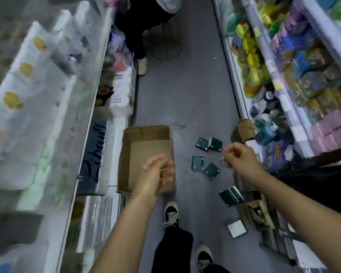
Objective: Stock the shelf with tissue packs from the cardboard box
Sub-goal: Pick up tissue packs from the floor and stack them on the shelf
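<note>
The cardboard box (146,154) sits open on the grey aisle floor (195,99), just beside the base of the left shelf (98,79). It is a shallow brown tray-like box with raised walls and a bare bottom; nothing shows inside it. The left shelf holds large white wrapped tissue packs (28,91) with yellow marks, blurred in this view.

The left hand (156,172) hangs above the near part of the box, its fingers (165,164) loosely curled and holding nothing that can be made out. The right hand (238,156) is raised over the floor to the right of the box, fingers curled inward; something small and pale shows at the fingertips, too blurred to name.

Small dark green packs (211,171) lie scattered on the floor to the right of the box, some flat, some leaning on each other. A smaller brown carton (243,130) stands near the right shelf (283,75), which carries colourful bottles and packets. The person's two black sneakers (171,213) stand on the floor below the box.
</note>
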The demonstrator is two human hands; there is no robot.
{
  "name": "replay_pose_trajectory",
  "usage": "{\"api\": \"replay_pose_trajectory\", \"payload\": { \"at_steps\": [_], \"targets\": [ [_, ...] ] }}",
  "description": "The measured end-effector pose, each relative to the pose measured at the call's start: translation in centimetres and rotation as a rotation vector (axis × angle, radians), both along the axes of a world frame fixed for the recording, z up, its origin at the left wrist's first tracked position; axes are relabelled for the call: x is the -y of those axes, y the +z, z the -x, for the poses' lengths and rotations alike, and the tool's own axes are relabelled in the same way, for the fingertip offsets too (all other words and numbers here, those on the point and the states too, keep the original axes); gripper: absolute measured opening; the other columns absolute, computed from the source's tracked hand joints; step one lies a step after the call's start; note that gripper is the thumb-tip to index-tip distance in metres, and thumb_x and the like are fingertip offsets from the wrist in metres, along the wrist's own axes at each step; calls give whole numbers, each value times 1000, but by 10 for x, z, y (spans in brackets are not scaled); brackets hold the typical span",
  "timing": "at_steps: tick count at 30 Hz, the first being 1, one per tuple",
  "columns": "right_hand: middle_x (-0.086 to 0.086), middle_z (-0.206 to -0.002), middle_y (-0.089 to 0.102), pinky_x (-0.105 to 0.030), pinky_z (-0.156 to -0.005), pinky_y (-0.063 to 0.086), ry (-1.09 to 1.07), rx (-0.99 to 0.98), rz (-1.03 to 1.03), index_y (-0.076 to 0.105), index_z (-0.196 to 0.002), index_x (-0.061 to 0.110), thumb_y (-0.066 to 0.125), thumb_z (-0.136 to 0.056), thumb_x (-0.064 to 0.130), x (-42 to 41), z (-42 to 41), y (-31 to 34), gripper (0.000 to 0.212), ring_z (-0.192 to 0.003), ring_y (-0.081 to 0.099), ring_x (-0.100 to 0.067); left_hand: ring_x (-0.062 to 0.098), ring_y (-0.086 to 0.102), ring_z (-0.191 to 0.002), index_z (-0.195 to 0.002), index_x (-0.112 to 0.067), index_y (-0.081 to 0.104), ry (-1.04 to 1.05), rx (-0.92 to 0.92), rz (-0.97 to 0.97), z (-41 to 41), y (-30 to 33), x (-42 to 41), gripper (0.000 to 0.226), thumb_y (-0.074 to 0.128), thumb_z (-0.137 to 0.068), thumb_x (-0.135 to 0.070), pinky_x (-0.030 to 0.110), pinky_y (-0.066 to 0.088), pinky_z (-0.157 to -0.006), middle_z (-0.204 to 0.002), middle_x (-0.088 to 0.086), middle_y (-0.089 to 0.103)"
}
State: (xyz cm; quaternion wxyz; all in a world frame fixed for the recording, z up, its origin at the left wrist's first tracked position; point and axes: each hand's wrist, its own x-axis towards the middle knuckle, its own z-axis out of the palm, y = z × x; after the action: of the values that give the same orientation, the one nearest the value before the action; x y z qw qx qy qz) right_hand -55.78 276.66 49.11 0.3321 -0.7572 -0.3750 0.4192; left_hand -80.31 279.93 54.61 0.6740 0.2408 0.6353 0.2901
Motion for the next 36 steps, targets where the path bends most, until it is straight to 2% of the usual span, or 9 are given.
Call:
{"api": "replay_pose_trajectory", "payload": {
  "at_steps": [3, 9, 11, 16, 21, 23, 26, 31, 36],
  "targets": [
    [-17, -83, 61, -23, -53, 50, -68, -50, 124, 60, -82, 7, 58, -91, -4, -15, -8, -38, 14, -66, 56, -22, 17, 64, -74, -107, -16, 63, -43, -25, 41, -9, -27, -39, 10, 54, -102, -16, 28, 50, -66, -80, 1, 72],
    [-20, -82, 55, -15, -42, 44, -215, -96, 228, 59, -93, -8, 57, -93, -4, -25, -29, -113, 5, -62, 51, -24, 17, 60, -72, -96, -15, 64, -279, -89, 162, -53, -101, -90, 12, 55, -101, -21, 29, 46, -67, -79, 2, 69],
    [-18, -77, 47, -17, -43, 43, -242, -127, 261, 55, -92, -18, 56, -94, -1, -22, -40, -147, 17, -60, 46, -23, 17, 58, -71, -94, -14, 63, -355, -87, 187, -74, -136, -102, 11, 54, -101, -17, 29, 44, -64, -82, 5, 67],
    [-14, -71, 35, -20, -46, 40, -308, -222, 334, 48, -79, 7, 51, -94, -8, -24, -59, -225, 21, -62, 38, -22, 11, 56, -56, -85, -17, 60, -465, -112, 268, -120, -222, -121, 19, 52, -103, -15, 20, 42, -45, -69, 0, 64],
    [-13, -64, 49, -13, -36, 37, -391, -275, 445, 49, -73, 2, 46, -92, -17, -33, -74, -328, 28, -38, 52, 2, 15, 57, -59, -93, -12, 62, -510, -169, 266, -159, -324, -145, 12, 54, -101, -8, 18, 44, -45, -81, 7, 64],
    [-12, -68, 50, -14, -35, 38, -419, -280, 503, 50, -74, 2, 51, -92, -14, -36, -79, -373, 24, -41, 54, 0, 14, 57, -60, -92, -13, 62, -520, -201, 287, -169, -371, -155, 12, 54, -101, -8, 16, 45, -45, -81, 6, 63],
    [-13, -75, 58, -20, -47, 44, -481, -286, 558, 57, -77, 6, 64, -89, -1, -35, -88, -452, 15, -59, 56, -19, 15, 53, -63, -90, -13, 61, -584, -254, 328, -186, -459, -161, 14, 52, -101, -9, 17, 45, -49, -78, 6, 59],
    [-15, -88, 59, -31, -67, 47, -498, -265, 624, 56, -74, 12, 73, -84, 7, -41, -96, -557, 21, -70, 54, -17, 15, 47, -66, -87, -7, 56, -589, -380, 387, -207, -576, -165, 12, 56, -98, -5, 22, 42, -54, -79, 9, 53],
    [-17, -114, 54, -39, -87, 48, -576, -190, 660, 52, -118, -8, 72, -86, 8, -56, -106, -636, 41, -99, 54, -31, 10, 45, -67, -70, -21, 36, -591, -502, 346, -219, -661, -174, 41, 62, -96, -3, 22, 43, -62, -81, 1, 49]
  ]
}}
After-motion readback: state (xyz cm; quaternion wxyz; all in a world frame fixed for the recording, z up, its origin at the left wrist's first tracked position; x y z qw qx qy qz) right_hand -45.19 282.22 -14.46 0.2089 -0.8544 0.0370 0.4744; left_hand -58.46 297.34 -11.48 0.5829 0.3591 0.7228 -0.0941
